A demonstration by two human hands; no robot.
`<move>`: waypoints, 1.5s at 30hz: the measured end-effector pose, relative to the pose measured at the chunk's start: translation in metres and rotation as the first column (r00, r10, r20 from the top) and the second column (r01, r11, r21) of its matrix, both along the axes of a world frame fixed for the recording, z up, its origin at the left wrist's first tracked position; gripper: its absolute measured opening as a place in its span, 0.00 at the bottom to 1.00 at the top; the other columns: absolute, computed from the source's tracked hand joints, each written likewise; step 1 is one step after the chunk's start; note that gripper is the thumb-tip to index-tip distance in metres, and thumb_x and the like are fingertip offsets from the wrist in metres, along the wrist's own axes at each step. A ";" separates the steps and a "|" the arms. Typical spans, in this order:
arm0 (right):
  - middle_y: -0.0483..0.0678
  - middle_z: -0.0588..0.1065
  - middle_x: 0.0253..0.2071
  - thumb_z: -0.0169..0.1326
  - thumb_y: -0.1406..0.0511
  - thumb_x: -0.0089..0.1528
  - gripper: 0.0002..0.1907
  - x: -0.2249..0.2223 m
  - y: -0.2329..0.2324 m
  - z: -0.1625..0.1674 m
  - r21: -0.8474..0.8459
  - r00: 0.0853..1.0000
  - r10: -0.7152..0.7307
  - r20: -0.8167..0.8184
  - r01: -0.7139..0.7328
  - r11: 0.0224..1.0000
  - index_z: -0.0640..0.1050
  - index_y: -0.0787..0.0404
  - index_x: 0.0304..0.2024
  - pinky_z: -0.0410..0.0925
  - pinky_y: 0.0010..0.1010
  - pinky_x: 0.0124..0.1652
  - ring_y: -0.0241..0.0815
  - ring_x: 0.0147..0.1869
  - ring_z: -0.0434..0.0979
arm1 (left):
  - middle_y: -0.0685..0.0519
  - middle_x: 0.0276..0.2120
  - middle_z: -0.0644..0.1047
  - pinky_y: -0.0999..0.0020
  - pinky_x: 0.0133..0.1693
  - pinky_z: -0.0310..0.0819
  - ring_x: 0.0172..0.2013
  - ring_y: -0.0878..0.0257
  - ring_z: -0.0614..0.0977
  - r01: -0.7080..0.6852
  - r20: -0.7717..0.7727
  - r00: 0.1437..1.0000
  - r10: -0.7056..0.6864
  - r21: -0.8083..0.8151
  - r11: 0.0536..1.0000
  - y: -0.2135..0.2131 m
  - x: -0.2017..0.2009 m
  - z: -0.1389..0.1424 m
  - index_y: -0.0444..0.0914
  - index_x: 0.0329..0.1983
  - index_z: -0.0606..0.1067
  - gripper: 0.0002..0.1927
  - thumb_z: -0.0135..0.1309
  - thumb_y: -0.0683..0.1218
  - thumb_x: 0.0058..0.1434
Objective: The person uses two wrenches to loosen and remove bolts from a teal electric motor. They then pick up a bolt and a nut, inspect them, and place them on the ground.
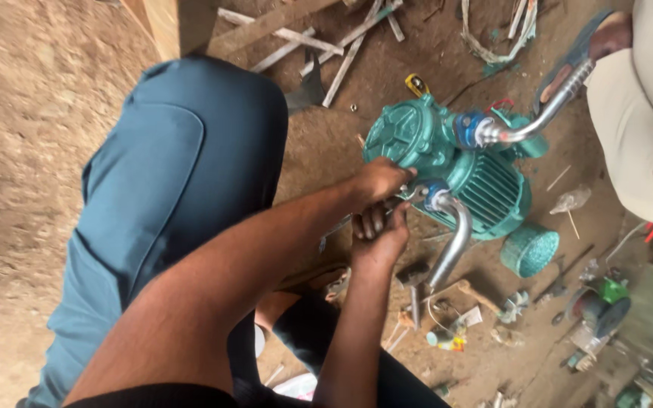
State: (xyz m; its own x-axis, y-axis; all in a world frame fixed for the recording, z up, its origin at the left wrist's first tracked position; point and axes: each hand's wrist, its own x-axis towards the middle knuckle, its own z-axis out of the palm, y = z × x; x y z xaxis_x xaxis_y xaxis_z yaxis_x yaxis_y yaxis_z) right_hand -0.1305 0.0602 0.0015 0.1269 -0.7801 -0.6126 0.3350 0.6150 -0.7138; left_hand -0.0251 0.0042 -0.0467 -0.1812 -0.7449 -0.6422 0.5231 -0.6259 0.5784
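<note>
Head view: nearest the lens, two bare forearms crossing over a knee in blue trousers (175,174), knee raised close to the work, seemingly to brace the reach. Left hand (381,181) laid over the near side of the green pump (447,162), fingers curled down against the casing as if steadying it; no object seen pinched inside. Right hand (378,236) just below, fingers closed around something small at the lower blue fitting (434,190), whether a tool or the fitting itself impossible to tell, since both hands cover the spot. Pump resting on the dirt floor (32,151), ribbed motor body to the right, a bent metal pipe (453,243) curving down from the lower fitting, a second bent pipe (546,115) rising from the upper blue fitting. Upper pipe held at its far end by another person, in cream clothing (644,121), presumably to keep it lined up; that grip mostly cut off by the frame edge. Green fan cover (529,251) lying loose beside the motor. Hammer (413,281) on the floor near the lower pipe. Wood offcuts (319,38) scattered beyond. Small clutter at lower right too blurred to name.
</note>
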 end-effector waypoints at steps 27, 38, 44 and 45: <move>0.36 0.55 0.15 0.37 0.49 0.73 0.21 0.002 -0.006 0.005 0.109 0.974 -0.207 -0.089 0.216 0.970 0.69 0.50 0.30 0.47 0.26 0.15 0.32 0.13 0.50 | 0.49 0.19 0.78 0.60 0.18 0.71 0.15 0.61 0.76 -0.041 -0.119 0.992 0.047 0.056 0.998 0.009 0.012 0.027 0.34 0.35 0.83 0.15 0.59 0.51 0.65; 0.37 0.63 0.19 0.36 0.52 0.75 0.21 0.054 -0.009 0.001 0.170 0.855 -0.508 -0.108 0.519 0.838 0.69 0.51 0.32 0.55 0.26 0.21 0.31 0.19 0.59 | 0.48 0.16 0.76 0.59 0.13 0.68 0.10 0.60 0.73 0.298 0.082 0.949 -0.303 0.068 0.952 0.000 0.036 0.032 0.36 0.31 0.81 0.23 0.57 0.61 0.62; 0.36 0.58 0.18 0.36 0.52 0.73 0.17 0.036 -0.002 0.010 0.086 0.964 -0.265 -0.011 0.265 0.960 0.68 0.50 0.34 0.52 0.28 0.18 0.32 0.17 0.55 | 0.48 0.18 0.77 0.54 0.13 0.70 0.11 0.57 0.75 0.109 -0.020 0.994 -0.108 0.026 0.994 0.006 0.039 0.041 0.34 0.32 0.80 0.20 0.64 0.57 0.62; 0.36 0.58 0.17 0.36 0.51 0.73 0.18 0.038 -0.002 0.012 0.086 0.960 -0.276 -0.046 0.279 0.956 0.68 0.50 0.33 0.51 0.27 0.17 0.32 0.17 0.55 | 0.49 0.19 0.78 0.55 0.14 0.70 0.12 0.58 0.75 0.030 -0.033 0.999 -0.031 -0.029 0.999 0.005 0.039 0.044 0.33 0.33 0.80 0.20 0.67 0.55 0.63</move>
State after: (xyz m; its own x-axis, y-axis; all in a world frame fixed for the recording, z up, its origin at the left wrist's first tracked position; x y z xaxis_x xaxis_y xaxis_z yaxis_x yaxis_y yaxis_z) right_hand -0.0928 0.0580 0.0131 -0.1078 -0.7228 -0.6827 0.4790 0.5640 -0.6727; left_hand 0.0134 0.0093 -0.0023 -0.2245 -0.7567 -0.6140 0.5234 -0.6251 0.5790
